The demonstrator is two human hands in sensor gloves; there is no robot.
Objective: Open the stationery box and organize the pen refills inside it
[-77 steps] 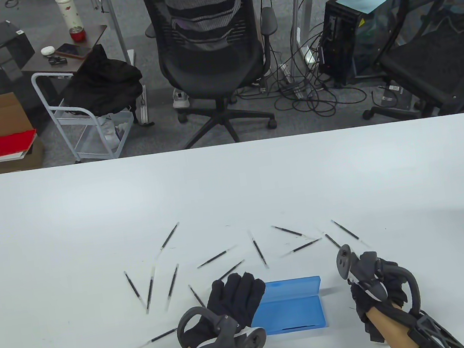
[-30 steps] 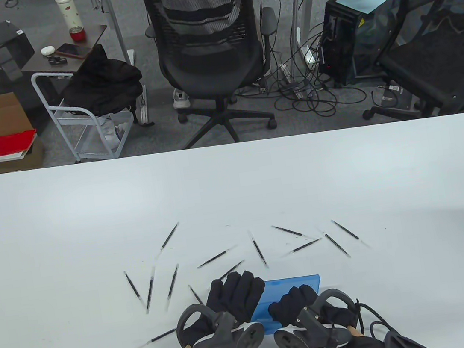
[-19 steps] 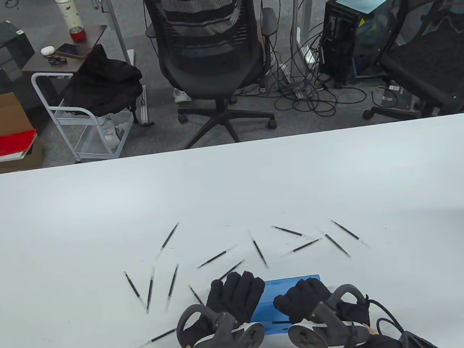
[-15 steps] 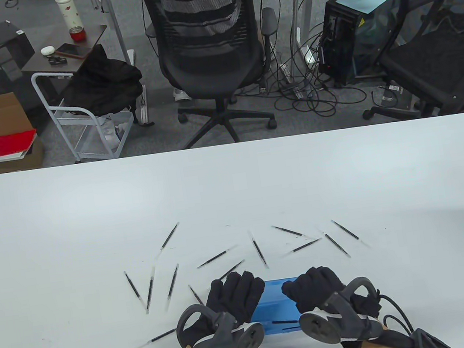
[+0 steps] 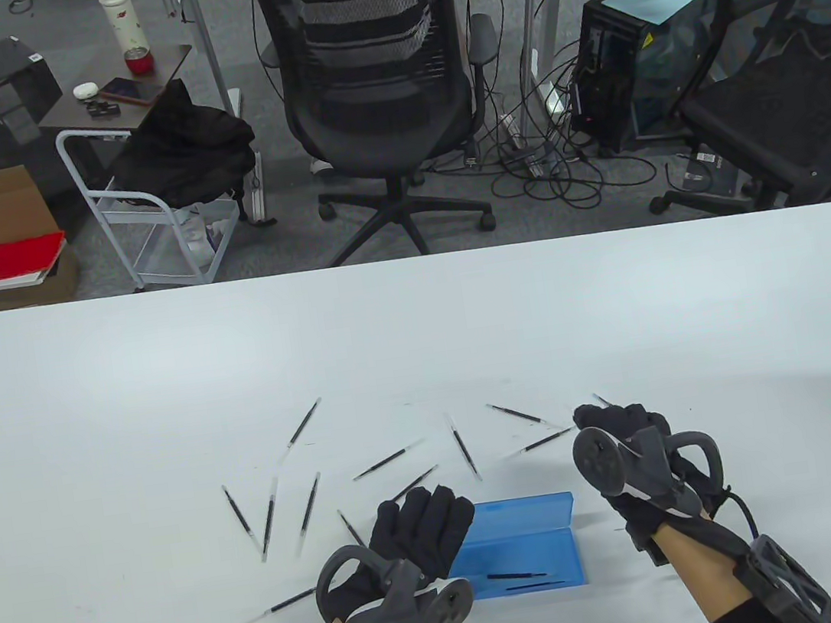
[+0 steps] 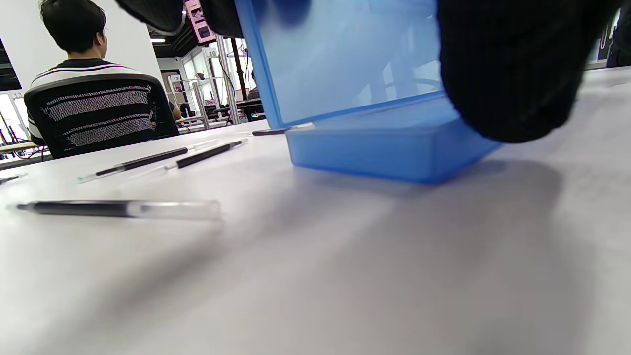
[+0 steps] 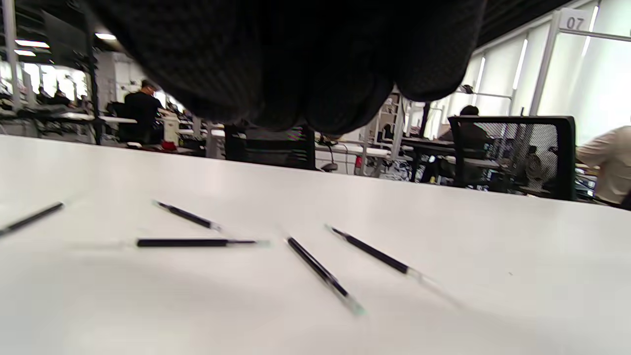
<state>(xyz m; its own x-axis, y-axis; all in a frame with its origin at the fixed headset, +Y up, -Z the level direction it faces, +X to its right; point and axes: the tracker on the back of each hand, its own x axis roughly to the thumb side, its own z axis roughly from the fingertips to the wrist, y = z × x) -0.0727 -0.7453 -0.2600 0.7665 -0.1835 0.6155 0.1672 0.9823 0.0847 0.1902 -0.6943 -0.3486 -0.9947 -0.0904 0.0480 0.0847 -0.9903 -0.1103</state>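
Two refills [image 5: 516, 574] lie in the open blue box [image 5: 526, 520]. Left hand [image 5: 419, 531] grips its lid edge; right hand [image 5: 627, 444] hovers over loose refills [image 7: 320, 271], grip unclear.

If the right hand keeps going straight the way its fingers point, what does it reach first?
Probably the two pen refills lying side by side on the table just ahead of the right hand. The right wrist view shows them directly beyond the fingertips; whether the hand is already touching them is unclear.
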